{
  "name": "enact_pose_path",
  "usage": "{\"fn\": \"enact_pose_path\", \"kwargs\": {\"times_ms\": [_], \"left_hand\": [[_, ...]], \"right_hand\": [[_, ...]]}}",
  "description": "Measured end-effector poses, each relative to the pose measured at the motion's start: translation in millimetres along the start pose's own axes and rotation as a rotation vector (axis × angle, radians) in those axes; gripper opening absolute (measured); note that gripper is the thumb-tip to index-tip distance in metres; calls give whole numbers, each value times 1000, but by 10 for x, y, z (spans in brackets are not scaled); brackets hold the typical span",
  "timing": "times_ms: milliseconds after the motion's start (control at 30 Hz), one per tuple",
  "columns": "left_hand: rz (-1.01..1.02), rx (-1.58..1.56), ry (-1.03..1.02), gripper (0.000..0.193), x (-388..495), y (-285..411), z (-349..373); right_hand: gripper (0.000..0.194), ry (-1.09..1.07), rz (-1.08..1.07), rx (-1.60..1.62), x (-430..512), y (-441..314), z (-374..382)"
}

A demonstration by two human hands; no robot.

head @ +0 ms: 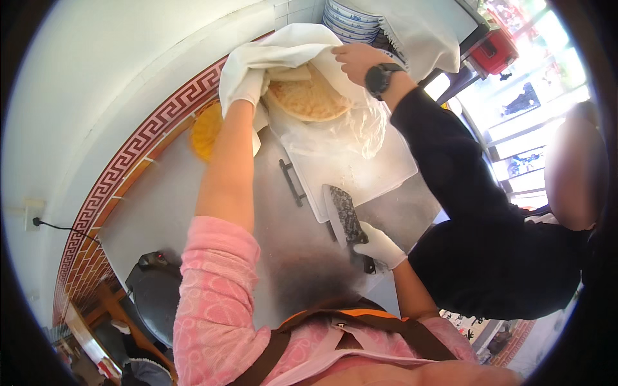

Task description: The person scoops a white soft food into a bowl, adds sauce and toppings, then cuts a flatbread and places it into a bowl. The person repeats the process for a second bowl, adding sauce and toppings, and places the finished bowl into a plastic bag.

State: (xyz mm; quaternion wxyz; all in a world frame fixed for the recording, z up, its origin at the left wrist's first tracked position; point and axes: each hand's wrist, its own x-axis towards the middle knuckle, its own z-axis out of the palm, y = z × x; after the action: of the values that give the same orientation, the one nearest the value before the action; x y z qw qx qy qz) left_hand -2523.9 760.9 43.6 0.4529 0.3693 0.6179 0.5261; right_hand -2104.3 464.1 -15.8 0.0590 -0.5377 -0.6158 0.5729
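Observation:
My left hand (249, 91), in a white glove, reaches under the left side of a white cloth (294, 48). Its fingers are partly hidden beside a stack of round flatbread (309, 99), so its grip is unclear. A folded piece of bread (292, 73) lies on top of the stack. The bread rests in a clear plastic bag (333, 130) on a white cutting board (357, 169). In my gloved right hand (384, 247) is a cleaver (344, 212) with a mottled dark blade face, held by its black handle near the board's front edge.
A co-worker's hand (359, 62), with a black watch, touches the cloth's right edge. That person's dark sleeve (444, 149) runs along my right side. A yellow basket (205, 130) stands by the wall, stacked bowls (351, 21) behind, a black appliance (154, 289) at left.

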Motion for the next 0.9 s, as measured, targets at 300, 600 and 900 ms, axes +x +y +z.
{"fn": "enact_pose_path", "kwargs": {"times_ms": [300,600,900], "left_hand": [[-52,142,-579,28,-1136,370,-531],[-215,125,-504,38,-2551,-1248,707],[-96,642,71,34,-2856,-1572,1037]], "right_hand": [[57,53,146,361,-301,-364,-535],[44,428,-250,-574,669,-294,-1287],[49,325,-186,-287,84,-105,-414]]}}
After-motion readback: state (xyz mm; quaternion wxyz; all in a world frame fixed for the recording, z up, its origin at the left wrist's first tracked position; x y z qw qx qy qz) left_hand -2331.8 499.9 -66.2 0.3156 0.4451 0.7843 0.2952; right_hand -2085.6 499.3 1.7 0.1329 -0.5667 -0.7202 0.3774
